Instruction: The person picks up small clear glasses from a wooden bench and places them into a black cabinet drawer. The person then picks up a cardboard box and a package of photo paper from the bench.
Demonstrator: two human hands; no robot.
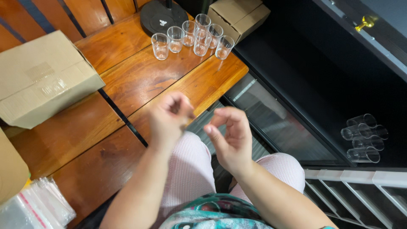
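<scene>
Seven clear glasses (193,36) stand upright in a cluster at the upper centre of the frame, on the far end of the wooden table (140,80). Five stand nearer in a loose row; two stand just behind. A second group of clear glasses (364,138) lies on its side at the right of the frame, in a dark recess; about five show, but the exact count cannot be told. Two cardboard boxes are present: a large box (42,78) at the upper left on the table, and a small box (239,15) at the top centre, just beside the upright glasses. One round black base (161,17) sits directly behind the glasses. A stack of clear plastic bags (36,208) lies at the lower left.

The left hand (168,118) is at the centre of the frame, above the near edge of the table, fingers curled loosely inward. Whether it pinches anything cannot be told. The right hand (231,138) is just beside it, apart and not touching, fingers bent, thumb and forefinger near each other, nothing visible between them. Both hands are well apart from the upright glasses. Nothing lies on the table between hands and glasses.
</scene>
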